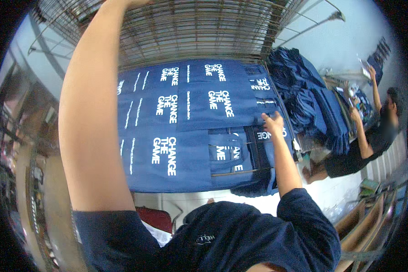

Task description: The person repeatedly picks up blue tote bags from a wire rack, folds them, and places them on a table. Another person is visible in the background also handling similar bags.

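Dark blue fabric pieces with white printed lettering (195,131) lie flat, side by side and overlapping, on a wire rack (229,172) in front of me. My right hand (273,123) is at their right edge, fingers apart, touching the cloth or just above it. My left arm stretches far up across the left side. Only a sliver of my left hand (133,2) shows at the upper edge, near the raised wire grids (199,27); its fingers are cut off, so its grip is hidden. Through a gap near the front right, the rack's bars and more printed cloth show.
Piles of dark blue cloth (306,99) stand right of the rack. Farther right a person in dark clothes (371,152) sits with arms raised. A red object (154,219) is below the rack's front edge; wooden boards (360,224) stand at the lower right.
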### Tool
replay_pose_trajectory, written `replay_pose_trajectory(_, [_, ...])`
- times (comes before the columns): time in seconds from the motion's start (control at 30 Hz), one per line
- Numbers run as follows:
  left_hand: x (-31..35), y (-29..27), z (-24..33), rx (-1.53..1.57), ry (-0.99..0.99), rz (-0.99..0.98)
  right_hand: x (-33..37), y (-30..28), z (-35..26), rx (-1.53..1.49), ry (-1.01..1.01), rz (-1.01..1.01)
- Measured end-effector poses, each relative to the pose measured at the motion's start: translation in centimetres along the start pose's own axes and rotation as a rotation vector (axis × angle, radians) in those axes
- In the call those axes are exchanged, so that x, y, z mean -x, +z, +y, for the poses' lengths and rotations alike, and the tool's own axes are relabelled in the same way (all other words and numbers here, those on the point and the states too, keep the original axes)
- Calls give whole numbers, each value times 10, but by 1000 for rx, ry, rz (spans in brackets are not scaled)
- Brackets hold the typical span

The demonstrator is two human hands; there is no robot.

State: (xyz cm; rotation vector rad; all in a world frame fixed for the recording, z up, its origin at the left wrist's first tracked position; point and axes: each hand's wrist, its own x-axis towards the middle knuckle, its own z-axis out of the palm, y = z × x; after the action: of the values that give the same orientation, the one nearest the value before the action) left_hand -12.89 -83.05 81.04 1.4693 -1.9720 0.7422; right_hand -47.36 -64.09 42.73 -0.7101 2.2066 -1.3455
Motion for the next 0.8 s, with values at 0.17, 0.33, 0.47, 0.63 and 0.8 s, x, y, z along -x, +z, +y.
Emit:
replay_pose_trajectory(0.17, [-4,2,14,-95,-53,-70,-42,-98,82,-209,-289,465])
replay_pose_trajectory(0.33, [-38,44,-18,-217,218,213,-60,-217,150,-790,156,736])
replay_pose_trajectory(0.47, [-98,93,-99,-35,441,344,-119,-281,241,-1089,438,686])
replay_pose_trajectory(0.63, [-84,84,-106,-337,257,210,-181,-317,241,-1071,607,692])
replay_pose_trajectory(0.8, [-70,47,-122,-382,250,-29,-260,-313,262,-1100,604,531])
